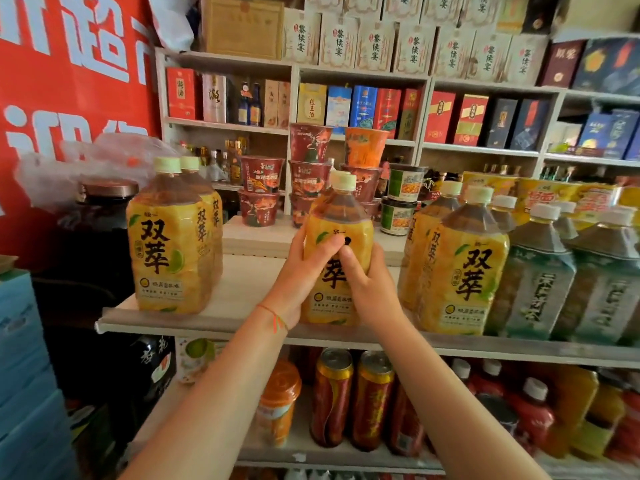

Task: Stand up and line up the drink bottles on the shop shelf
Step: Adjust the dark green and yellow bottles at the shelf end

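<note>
Pale shelf [242,306] in a crowded shop: my left hand [301,271] and right hand [367,289] clasp an upright yellow bottle [341,220] near its front edge, bare board between it and the left bottles [169,237].

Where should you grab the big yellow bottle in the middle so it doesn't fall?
Grab the yellow bottle around its wide, flat-sided body, one hand from each side, as the left hand and right hand do here. The body looks too wide for one hand, and the neck under the cap is narrow and high, so it could swing.
</note>
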The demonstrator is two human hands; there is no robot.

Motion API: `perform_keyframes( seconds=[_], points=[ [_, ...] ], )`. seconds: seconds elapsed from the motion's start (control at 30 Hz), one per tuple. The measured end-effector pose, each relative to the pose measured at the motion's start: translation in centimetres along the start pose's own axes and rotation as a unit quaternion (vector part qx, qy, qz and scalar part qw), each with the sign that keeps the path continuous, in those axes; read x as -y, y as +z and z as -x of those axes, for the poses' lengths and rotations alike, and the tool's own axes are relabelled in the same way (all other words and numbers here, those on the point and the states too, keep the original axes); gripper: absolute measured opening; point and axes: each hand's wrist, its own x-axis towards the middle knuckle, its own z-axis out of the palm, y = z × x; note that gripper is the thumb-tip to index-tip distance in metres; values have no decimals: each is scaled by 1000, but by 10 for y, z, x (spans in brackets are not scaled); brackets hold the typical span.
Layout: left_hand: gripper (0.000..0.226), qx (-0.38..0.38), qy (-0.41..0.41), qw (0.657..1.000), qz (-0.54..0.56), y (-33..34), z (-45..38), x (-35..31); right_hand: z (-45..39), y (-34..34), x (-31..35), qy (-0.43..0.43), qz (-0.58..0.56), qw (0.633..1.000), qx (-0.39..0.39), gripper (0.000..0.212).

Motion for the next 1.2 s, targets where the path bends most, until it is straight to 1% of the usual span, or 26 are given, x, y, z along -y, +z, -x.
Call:
perform_keyframes(
  seconds=[0.07, 0.17, 0.23, 0.37, 0.43, 0.47, 0.5, 0.57, 0.6, 0.63, 0.7, 0.77, 0.83, 0.87, 1.0, 1.07, 1.13, 1.17, 1.2],
  points=[
    [69, 11, 3, 1000, 4, 13, 1, 3, 4, -13, -3, -4, 8, 1000, -14, 34],
    [66, 21, 9, 1000, 10, 25, 1, 5, 9, -24, -1, 1, 17, 1000, -18, 55],
    [63, 26, 8, 1000, 9, 29, 0, 6, 11, -28, 1, 4, 31, 999, -23, 64],
    [62, 41, 4, 999, 2, 37, -1, 6, 16, -35, 2, -9, 100, 994, -32, 84],
    [63, 47, 6, 999, 0, 42, -1, 6, 21, -40, 6, -31, 150, 988, -25, 82],
    [60, 49, 9, 999, -2, 43, -3, 7, 25, -43, 9, -60, 199, 978, -30, 82],
    [56, 50, 12, 999, -5, 45, -4, 9, 27, -46, 12, -105, 261, 959, -45, 81],
    [46, 46, 20, 999, -19, 51, -5, 10, 28, -53, 16, -206, 375, 900, -90, 71],
    [44, 45, 25, 998, -28, 55, -6, 9, 26, -56, 17, -233, 411, 875, -108, 64],
    [43, 43, 29, 998, -35, 60, -7, 10, 22, -61, 19, -239, 439, 858, -119, 59],
    [43, 35, 30, 998, -47, 71, -8, 12, 14, -72, 18, -220, 480, 838, -133, 53],
    [50, 13, 32, 997, -64, 81, -11, 15, 9, -83, 15, -216, 495, 829, -145, 52],
    [63, -10, 43, 996, -74, 88, -14, 18, 6, -90, 11, -232, 494, 825, -151, 51],
    [66, -13, 49, 996, -77, 91, -15, 20, 5, -92, 8, -245, 488, 823, -155, 50],
    [69, -27, 56, 996, -71, 92, -16, 21, 3, -93, 1, -284, 461, 822, -175, 47],
    [63, -18, 49, 995, -79, 93, -12, 18, 3, -92, 1, -283, 447, 830, -178, 47],
    [48, 8, 33, 996, -85, 90, -6, 10, 5, -86, 3, -286, 421, 840, -187, 48],
    [45, 16, 27, 996, -85, 88, -1, 4, 6, -82, 5, -292, 412, 841, -193, 49],
    [44, 4, 37, 995, -96, 81, 6, -4, 10, -72, 7, -301, 407, 840, -194, 50]
  ],
)
